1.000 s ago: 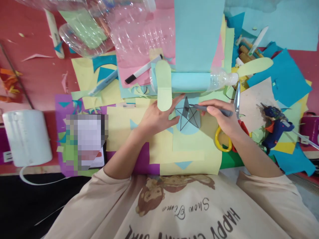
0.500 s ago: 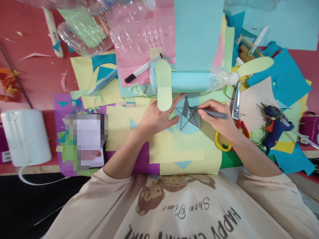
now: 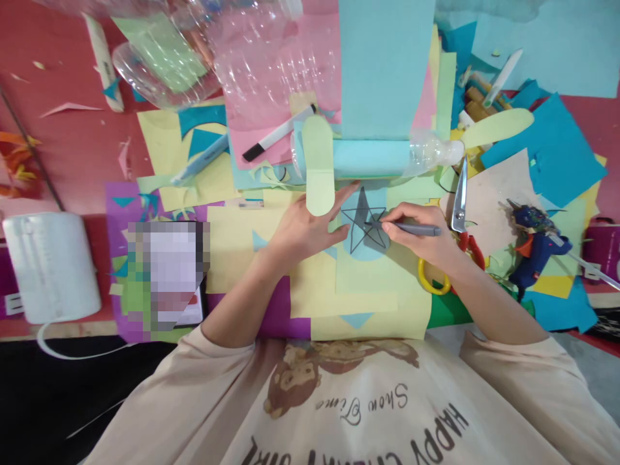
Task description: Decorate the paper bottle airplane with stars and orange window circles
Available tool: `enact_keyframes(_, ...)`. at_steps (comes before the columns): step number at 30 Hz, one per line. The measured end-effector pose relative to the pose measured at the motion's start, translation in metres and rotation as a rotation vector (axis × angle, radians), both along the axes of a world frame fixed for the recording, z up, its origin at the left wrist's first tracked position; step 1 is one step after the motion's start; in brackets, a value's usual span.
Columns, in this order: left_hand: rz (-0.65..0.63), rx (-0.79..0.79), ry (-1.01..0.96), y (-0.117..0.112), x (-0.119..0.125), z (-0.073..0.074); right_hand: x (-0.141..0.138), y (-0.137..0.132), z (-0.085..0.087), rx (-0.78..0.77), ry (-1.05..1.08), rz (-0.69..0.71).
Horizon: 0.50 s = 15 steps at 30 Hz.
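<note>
Right hand: fingers pinched around a gray pen, barrel lying low and pointing left, tip down on the star drawing. Can't fully confirm tip contact; the dark shading and shadow there blur together.

Star is in dark outline on a round-edged light blue paper piece, center of frame. Its top point is filled in dark.

Left hand: grasping nothing, fingers spread, palm down, index finger and thumb at the left edge of the blue piece. A pale green rounded strip overlaps the knuckles from above.

Under the blue piece: pale green sheet, on top of pale yellow paper.

Just above the hands: plastic bottle on its side, wrapped in light blue paper, white cap to the right. Strip crosses its base end.

Right of the right hand: scissors, blades pointing up, yellow handle loop partly behind the forearm. Farther right, a dark blue glue gun.

Upper left of center: white marker with black cap, blue marker near it. Clear plastic bottles at upper left.

Lower left: phone, mostly pixelated, then a white box-shaped device with a cord.
</note>
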State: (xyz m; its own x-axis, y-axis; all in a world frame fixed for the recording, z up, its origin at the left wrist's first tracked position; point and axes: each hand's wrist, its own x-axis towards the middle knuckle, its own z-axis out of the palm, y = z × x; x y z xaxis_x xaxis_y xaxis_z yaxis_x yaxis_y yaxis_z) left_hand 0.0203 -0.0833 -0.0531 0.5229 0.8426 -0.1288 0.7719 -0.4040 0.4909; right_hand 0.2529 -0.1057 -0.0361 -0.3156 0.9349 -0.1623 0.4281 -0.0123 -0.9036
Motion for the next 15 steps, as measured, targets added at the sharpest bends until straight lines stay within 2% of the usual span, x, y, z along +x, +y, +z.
enact_keyframes(9, 0.003, -0.009, 0.011, 0.0002, 0.0007, 0.0011, 0.0001, 0.0007, 0.0037, -0.048, 0.031, 0.043)
enact_keyframes(15, 0.006, -0.022, -0.002, 0.0002, 0.0002, 0.0006, 0.0011, 0.0013, 0.0013, -0.035, 0.095, -0.161)
